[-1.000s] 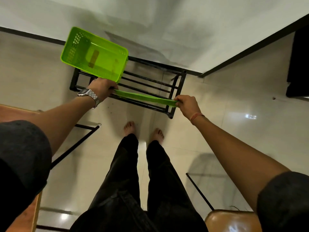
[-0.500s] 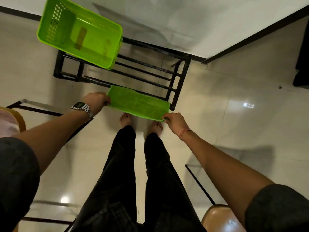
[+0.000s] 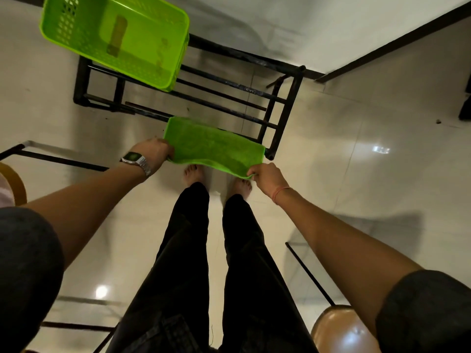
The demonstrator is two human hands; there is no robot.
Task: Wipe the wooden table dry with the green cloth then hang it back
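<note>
Held the green cloth (image 3: 212, 146) stretched at mid-frame, left hand (image 3: 155, 151) and right hand (image 3: 265, 175) each pinching a corner beside the black rack (image 3: 288, 103), hanging seemingly unfinished, wiping unconfirmed.

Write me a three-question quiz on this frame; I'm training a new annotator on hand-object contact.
1. True or false: both hands grip the green cloth.
2. Which hand wears the wristwatch? A) left hand B) right hand
3. Fill in: the green basket sits on the black metal ____.

Key: 1 true, each hand pinches one near corner. 2 A. 3 rack.
</note>
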